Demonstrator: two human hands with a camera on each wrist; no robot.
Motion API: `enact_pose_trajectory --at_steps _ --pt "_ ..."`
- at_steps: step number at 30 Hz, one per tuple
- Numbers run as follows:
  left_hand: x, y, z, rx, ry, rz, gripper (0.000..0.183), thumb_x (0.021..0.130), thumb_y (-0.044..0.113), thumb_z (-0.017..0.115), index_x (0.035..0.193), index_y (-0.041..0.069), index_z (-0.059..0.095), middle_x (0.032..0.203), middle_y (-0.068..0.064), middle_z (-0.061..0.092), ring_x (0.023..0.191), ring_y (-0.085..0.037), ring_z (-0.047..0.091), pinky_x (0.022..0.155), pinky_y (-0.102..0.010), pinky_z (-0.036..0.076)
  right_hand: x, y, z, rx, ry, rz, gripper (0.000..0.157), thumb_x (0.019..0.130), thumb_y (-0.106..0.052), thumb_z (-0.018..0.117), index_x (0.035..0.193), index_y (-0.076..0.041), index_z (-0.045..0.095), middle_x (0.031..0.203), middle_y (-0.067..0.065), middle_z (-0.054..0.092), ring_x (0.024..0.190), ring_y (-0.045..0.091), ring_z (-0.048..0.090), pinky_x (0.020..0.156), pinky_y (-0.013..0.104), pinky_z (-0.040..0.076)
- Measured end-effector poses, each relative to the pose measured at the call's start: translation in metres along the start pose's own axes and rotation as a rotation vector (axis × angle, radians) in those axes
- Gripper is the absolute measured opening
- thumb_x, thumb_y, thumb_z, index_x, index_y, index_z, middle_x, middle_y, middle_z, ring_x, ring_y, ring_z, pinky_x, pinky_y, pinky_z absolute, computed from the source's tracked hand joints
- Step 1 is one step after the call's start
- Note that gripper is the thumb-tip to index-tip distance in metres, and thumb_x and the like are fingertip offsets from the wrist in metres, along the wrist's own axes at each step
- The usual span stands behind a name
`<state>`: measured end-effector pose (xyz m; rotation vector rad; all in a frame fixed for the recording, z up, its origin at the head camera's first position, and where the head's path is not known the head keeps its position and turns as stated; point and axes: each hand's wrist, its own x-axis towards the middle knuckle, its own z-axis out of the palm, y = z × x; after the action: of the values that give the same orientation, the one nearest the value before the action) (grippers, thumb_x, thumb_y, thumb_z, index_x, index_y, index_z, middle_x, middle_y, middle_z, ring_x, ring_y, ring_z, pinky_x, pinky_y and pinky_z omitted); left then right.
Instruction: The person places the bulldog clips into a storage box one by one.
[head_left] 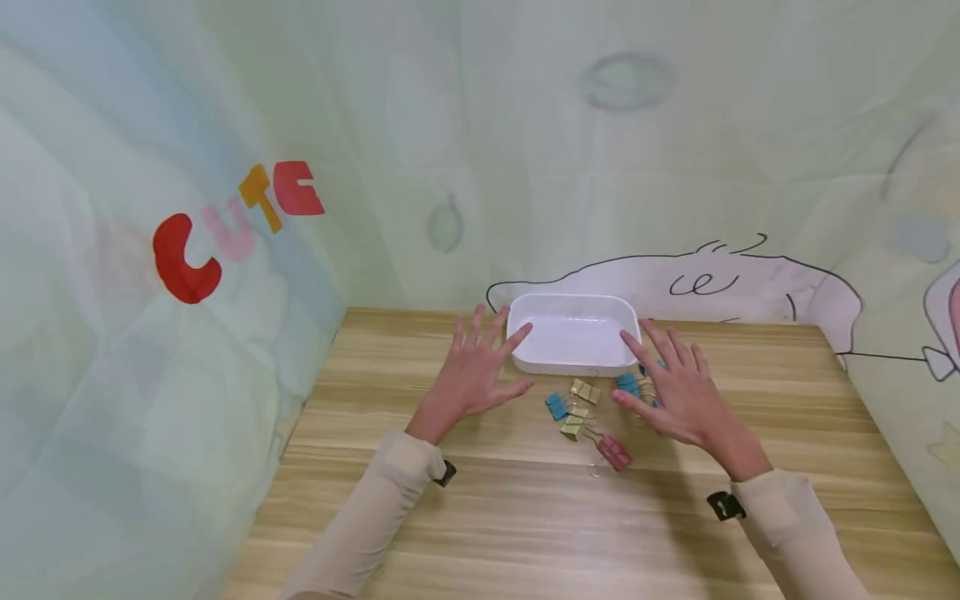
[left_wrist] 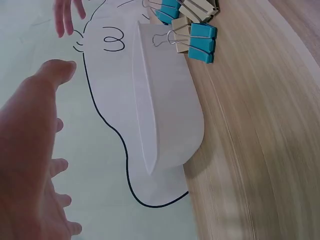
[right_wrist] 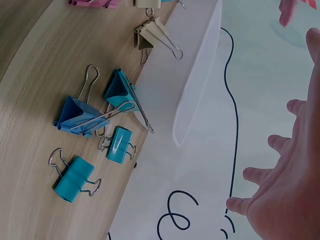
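Note:
A white rectangular tray rests at the back of the wooden table, against the wall. My left hand hovers at its left side with fingers spread, holding nothing. On the other side, my right hand is also spread and holds nothing, and it partly hides some blue clips. Binder clips lie in front of the tray: a small blue clip, two yellowish clips and a pink clip. The right wrist view has a darker blue binder clip and several teal binder clips beside the tray.
The wooden table reaches toward me in front of the clips. A printed cloth wall rises right behind the tray, with another at the left bearing colored letters. Each wrist wears a dark band.

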<state>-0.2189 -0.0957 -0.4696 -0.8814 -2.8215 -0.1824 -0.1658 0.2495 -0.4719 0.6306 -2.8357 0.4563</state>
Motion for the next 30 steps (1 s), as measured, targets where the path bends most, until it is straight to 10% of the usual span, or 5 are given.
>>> enact_pose_trajectory --at_steps 16,30 --pt "0.016 -0.018 0.014 -0.47 0.162 -0.14 0.062 0.106 0.046 0.054 0.155 0.01 0.044 0.158 -0.016 0.042 0.148 -0.036 0.033 0.125 -0.055 0.029 -0.002 0.034 -0.004 0.137 0.079 0.098 0.078 0.101 -0.047 0.061 0.164 -0.014 0.029 0.166 0.026 0.025 0.143 0.058 0.03 0.106 0.085 0.029" --pt "0.02 -0.029 0.045 -1.186 0.238 -0.567 0.042 0.109 0.025 0.054 0.139 -0.005 0.056 0.135 -0.025 0.06 0.119 -0.041 0.062 0.096 -0.045 0.06 -0.036 0.084 0.004 0.337 0.066 0.24 0.064 0.109 -0.033 0.051 0.157 0.006 0.033 0.155 0.037 0.034 0.141 0.059 0.03 0.11 0.08 0.027"
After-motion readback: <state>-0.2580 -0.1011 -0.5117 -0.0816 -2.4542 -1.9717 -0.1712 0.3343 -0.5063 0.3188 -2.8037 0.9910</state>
